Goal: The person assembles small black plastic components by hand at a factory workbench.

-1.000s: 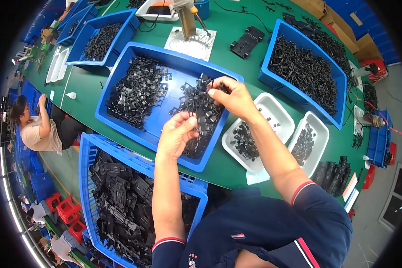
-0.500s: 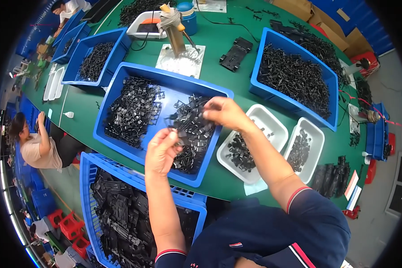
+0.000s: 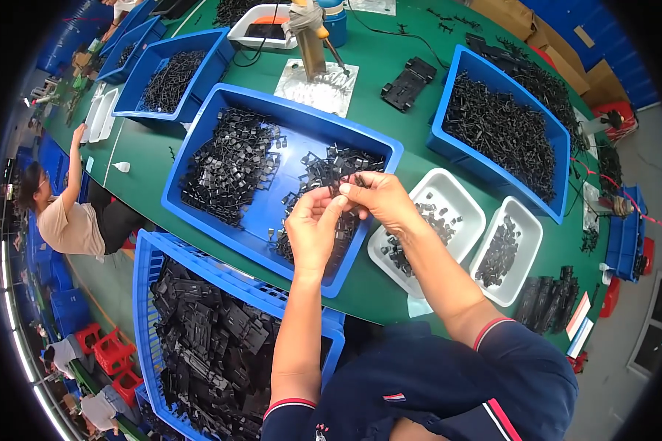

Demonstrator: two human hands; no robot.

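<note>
My left hand [image 3: 312,228] and my right hand [image 3: 382,200] meet over the right side of a blue bin [image 3: 272,189]. Both have thumb and fingers pinched together on a small black plastic part [image 3: 340,188], mostly covered by the fingertips. Below and behind the hands lies a heap of similar black plastic clips [image 3: 338,160]. A second heap of black clips [image 3: 228,173] fills the bin's left side, and blue bottom shows between the two. Under my right forearm stands a white tray [image 3: 460,200] holding small black pieces.
Right of it is a narrower white tray [image 3: 528,224] of black pieces. A larger blue bin [image 3: 449,147] of black parts stands at the back right. Beyond my bin is a tool stand [image 3: 312,55] on a metal plate [image 3: 331,97]. Lower left, a blue crate [image 3: 198,251] holds black parts. A co-worker [image 3: 70,217] sits at left.
My hands, apart before, have come together on the small part, the left moving right and the right lowering slightly. The view has shifted. The co-worker at left has stretched an arm toward the table.
</note>
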